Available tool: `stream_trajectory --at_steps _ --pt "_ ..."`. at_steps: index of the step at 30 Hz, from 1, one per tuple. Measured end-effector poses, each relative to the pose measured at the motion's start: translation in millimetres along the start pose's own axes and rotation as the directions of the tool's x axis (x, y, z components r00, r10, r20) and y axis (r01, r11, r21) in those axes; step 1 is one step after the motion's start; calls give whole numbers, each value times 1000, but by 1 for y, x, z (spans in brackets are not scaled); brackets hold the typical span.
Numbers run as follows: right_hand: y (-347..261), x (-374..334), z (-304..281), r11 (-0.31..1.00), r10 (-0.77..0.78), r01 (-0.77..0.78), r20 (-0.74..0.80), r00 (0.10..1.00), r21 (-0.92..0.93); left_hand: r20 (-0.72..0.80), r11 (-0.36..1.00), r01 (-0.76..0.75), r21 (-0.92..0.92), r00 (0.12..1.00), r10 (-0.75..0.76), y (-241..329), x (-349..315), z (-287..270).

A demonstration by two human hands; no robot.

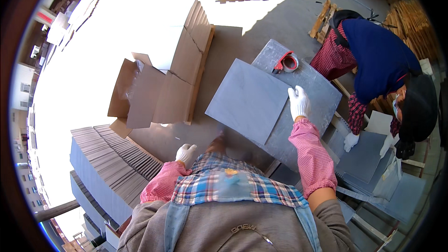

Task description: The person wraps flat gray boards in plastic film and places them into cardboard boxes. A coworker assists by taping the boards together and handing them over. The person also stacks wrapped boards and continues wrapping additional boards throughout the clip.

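Right grip (pixel 299 102) on one slate tile (pixel 247 99)

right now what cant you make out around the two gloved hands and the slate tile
Head view only:
- Left hand: fingers curl down behind the checked apron; any grip is hidden.
- Slate tile: near edge blurred and hidden behind the torso.
- Right hand: palm side faces away; contact underneath unseen.
- Cardboard boxes: far side washed out by sun glare.

open brown cardboard box (pixel 140 94) beside a stack of flat cartons (pixel 191 51).
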State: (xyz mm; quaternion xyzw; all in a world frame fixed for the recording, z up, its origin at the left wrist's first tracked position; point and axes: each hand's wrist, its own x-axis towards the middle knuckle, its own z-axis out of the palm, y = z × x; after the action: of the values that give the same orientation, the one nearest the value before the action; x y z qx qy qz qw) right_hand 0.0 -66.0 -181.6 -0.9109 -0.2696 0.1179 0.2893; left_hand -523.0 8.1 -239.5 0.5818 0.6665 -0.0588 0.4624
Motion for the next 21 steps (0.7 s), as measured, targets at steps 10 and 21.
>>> stream_trajectory --at_steps 10,21 --pt "-64 187 101 785 260 -52 252 932 -618 67 981 124 -146 991 -115 44 37 -95" --pt "-58 210 81 587 87 232 346 934 -775 -715 826 -272 493 415 563 108 125 -321"
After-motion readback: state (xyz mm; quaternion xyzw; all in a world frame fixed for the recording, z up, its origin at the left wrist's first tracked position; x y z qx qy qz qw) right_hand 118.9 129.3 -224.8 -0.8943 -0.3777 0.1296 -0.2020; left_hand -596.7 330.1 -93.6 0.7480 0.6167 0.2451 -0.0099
